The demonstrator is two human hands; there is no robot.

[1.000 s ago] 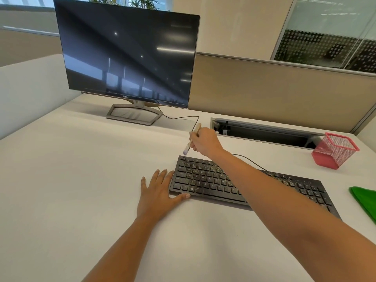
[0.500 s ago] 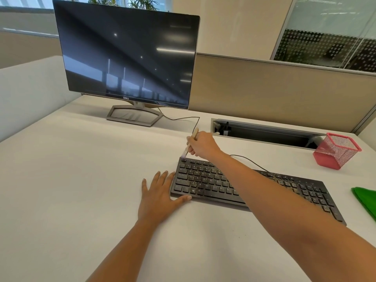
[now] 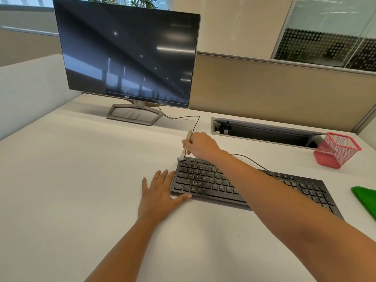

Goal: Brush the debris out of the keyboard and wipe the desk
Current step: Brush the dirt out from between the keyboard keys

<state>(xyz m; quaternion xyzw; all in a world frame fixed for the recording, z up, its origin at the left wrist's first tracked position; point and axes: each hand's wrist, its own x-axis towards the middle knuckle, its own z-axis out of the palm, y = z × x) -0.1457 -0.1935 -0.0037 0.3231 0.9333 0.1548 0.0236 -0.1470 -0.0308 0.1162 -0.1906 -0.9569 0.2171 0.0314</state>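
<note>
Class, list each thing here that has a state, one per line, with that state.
Monitor: screen dark.
Keyboard: keys speckled with debris.
Brush: tip at keyboard's far left corner.
Right hand: grips brush.
Left hand: flat on desk, touching keyboard's left end.
Pink mesh holder: upright.
Green cloth: lying untouched.

matt white desk (image 3: pixel 71 180), glossy monitor (image 3: pixel 130 55), wooden brush (image 3: pixel 186 144)

Left of my left hand (image 3: pixel 157 193) the desk (image 3: pixel 71 180) lies open, as does the stretch beyond it up to the monitor stand (image 3: pixel 134 116). The keyboard (image 3: pixel 203 180) blocks its thumb side. Right of my right hand (image 3: pixel 200 146) gapes the cable trough (image 3: pixel 264 135), then the pink mesh cup (image 3: pixel 336 150).
</note>
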